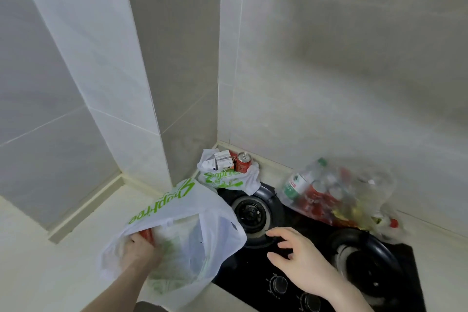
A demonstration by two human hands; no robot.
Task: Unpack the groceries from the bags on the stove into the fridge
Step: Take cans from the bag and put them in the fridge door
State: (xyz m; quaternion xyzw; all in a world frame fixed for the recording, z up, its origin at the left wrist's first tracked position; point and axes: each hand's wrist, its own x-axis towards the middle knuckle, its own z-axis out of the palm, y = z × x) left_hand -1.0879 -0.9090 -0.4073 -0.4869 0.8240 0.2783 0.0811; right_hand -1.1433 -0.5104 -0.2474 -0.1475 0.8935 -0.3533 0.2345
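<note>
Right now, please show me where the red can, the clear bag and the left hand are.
red can [243,162]: head view, on its side wall.
clear bag [336,194]: head view, on its middle.
left hand [138,248]: head view, on its back, inside a white bag.

Three grocery bags: two white printed bags, one near left and one in the far corner, and one clear bag at right. Two stove burners, left and right. Two control knobs. Two hands, left and right.

Soft even daylight, faint shadows, motion blur lower right, wide-angle edge bending
</note>
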